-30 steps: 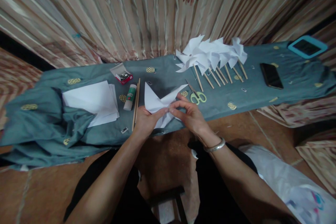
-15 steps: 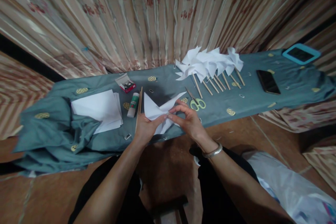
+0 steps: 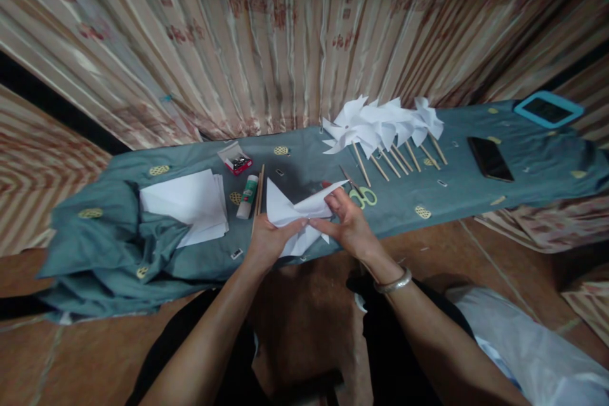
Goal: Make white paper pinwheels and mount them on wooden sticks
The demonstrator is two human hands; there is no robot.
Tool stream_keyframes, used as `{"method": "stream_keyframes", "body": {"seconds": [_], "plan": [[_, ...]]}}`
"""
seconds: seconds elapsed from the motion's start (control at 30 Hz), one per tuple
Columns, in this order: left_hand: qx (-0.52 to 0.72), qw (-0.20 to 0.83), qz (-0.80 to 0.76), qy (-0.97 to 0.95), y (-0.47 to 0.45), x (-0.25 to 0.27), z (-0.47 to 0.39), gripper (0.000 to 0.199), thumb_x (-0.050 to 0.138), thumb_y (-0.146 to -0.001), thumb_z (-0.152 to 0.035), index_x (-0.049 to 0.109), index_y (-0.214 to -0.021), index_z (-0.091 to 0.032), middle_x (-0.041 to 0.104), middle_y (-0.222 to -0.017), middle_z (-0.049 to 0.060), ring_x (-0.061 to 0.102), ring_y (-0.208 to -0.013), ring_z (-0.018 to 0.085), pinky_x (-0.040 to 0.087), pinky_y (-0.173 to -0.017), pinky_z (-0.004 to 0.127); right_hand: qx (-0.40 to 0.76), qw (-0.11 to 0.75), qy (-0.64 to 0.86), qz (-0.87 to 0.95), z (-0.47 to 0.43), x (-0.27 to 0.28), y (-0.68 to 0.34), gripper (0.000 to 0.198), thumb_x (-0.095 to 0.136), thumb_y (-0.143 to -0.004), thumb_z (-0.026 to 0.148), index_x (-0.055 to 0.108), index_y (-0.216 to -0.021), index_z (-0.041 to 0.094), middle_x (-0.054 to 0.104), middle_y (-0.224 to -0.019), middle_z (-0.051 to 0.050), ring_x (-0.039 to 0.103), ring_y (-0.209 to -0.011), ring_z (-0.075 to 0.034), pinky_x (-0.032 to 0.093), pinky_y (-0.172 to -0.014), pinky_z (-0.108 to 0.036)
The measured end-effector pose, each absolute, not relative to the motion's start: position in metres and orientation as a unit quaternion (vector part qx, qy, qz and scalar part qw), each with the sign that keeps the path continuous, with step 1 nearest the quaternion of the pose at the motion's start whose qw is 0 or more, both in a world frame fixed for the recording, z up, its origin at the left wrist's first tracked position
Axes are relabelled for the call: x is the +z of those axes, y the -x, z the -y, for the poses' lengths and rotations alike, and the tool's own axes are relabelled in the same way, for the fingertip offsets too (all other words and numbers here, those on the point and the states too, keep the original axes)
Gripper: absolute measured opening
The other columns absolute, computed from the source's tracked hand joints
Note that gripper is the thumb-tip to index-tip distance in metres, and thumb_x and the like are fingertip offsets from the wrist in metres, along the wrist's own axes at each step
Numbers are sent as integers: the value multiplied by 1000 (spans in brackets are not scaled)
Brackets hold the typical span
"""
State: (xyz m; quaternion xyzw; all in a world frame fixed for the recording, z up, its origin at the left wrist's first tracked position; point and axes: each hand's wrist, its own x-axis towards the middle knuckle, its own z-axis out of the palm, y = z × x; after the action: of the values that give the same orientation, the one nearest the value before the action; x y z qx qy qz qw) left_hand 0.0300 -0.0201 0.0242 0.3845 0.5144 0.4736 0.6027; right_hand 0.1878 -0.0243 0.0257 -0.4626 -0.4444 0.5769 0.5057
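Observation:
A white paper pinwheel (image 3: 304, 208), with no stick visible on it, is held between both hands above the near edge of the cloth-covered table. My left hand (image 3: 270, 240) grips its left side, the thumb pressed near the centre. My right hand (image 3: 349, 222) grips the right side; its thumb also lies by the centre and its fingers curl round a blade. Parts of the fingers are hidden behind the paper. Just left of the pinwheel lie thin wooden sticks (image 3: 259, 190) and a glue stick (image 3: 247, 197). Green-handled scissors (image 3: 365, 197) rest beyond my right hand.
Finished-looking pinwheels on sticks (image 3: 380, 127) lie overlapping at the back. A paper stack (image 3: 190, 203) and an open small box of metal pins (image 3: 236, 159) are on the left. Farther right are a black phone (image 3: 490, 158) and a blue-framed tablet (image 3: 549, 109). A curtain (image 3: 285, 44) hangs behind.
My right hand's fingers have moved from the pinwheel's centre to wrap round its right blade, thumb staying near the middle. The whole view has shifted slightly.

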Motion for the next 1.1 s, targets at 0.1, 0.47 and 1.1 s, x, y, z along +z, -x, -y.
{"method": "stream_keyframes", "body": {"seconds": [0.1,0.47,1.1], "plan": [[475,612,-505,-380,-29,25,21,41,88,-48,-29,76,-84,-13,78,-82,6,72,-73,22,58,-76,35,616,502,446,411,26,26,-187,73,85,-59,28,48,-121,27,71,-102,0,67,-86,-17,57,-74,-28],[471,604,-524,-373,-29,23,22,42,89,-45,-31,76,-81,-13,77,-80,7,72,-74,24,59,-73,35,620,481,470,404,27,31,-187,70,86,-55,33,51,-115,27,74,-88,3,69,-71,-18,56,-64,-29],[488,581,-542,-362,-35,18,22,38,86,-46,-30,76,-78,-13,77,-78,6,70,-75,22,57,-75,34,547,473,517,458,24,21,-188,67,81,-62,29,54,-123,23,72,-75,3,67,-64,-16,54,-58,-28]]}}
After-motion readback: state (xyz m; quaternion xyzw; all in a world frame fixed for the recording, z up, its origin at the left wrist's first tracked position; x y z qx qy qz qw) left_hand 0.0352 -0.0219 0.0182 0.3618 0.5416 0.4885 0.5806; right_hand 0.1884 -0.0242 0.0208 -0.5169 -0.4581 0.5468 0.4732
